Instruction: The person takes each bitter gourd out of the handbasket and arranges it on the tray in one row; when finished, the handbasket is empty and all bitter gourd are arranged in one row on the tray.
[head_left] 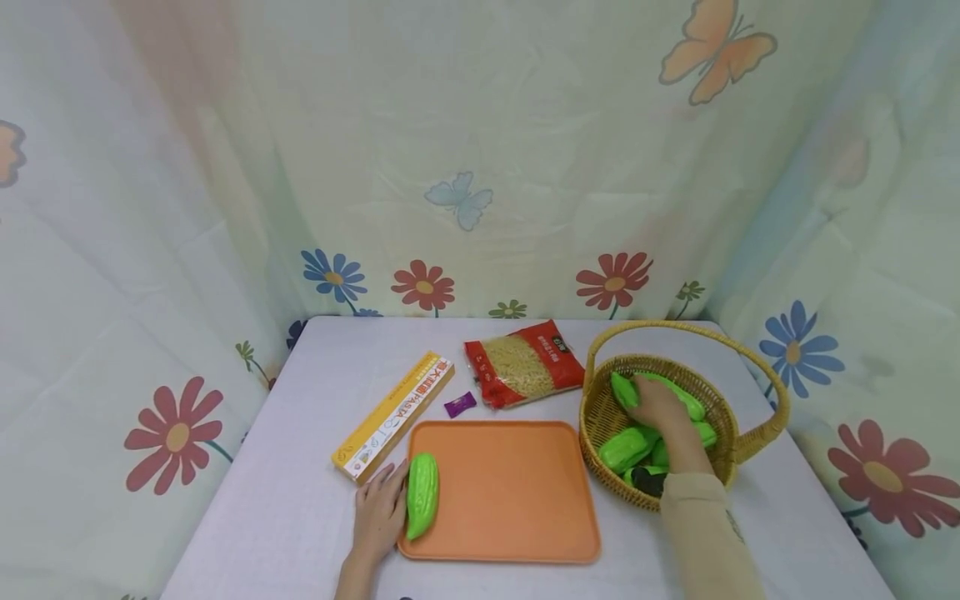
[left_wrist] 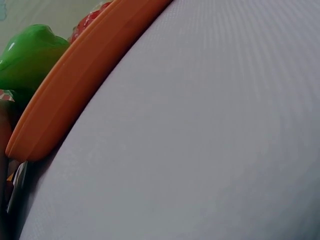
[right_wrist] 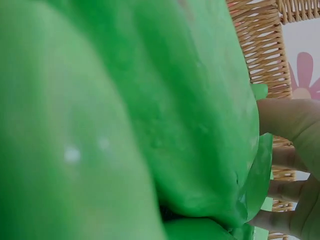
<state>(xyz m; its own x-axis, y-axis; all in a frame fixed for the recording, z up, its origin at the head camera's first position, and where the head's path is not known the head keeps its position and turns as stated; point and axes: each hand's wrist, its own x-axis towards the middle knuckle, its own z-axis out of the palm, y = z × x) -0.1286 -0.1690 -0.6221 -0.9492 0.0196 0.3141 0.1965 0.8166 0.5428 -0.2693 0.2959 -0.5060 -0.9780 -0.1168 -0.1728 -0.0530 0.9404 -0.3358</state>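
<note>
Ridged green gourd (head_left: 423,496), flat orange tray (head_left: 517,500), basket (head_left: 600,417) — round, woven

The left hand (head_left: 382,507) lies at the left rim of the orange tray (head_left: 517,492), fingers extended forward, its forearm (head_left: 356,577) bare. Right of the tray, the sleeved right arm (head_left: 701,521) stretches forward; the right hand (head_left: 660,406) points downward, digits spread, tips hidden.

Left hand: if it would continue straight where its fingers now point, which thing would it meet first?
Probably the yellow-and-white pasta box, whose near end lies just ahead of the left hand in the head view; the exact gap is unclear.
</note>
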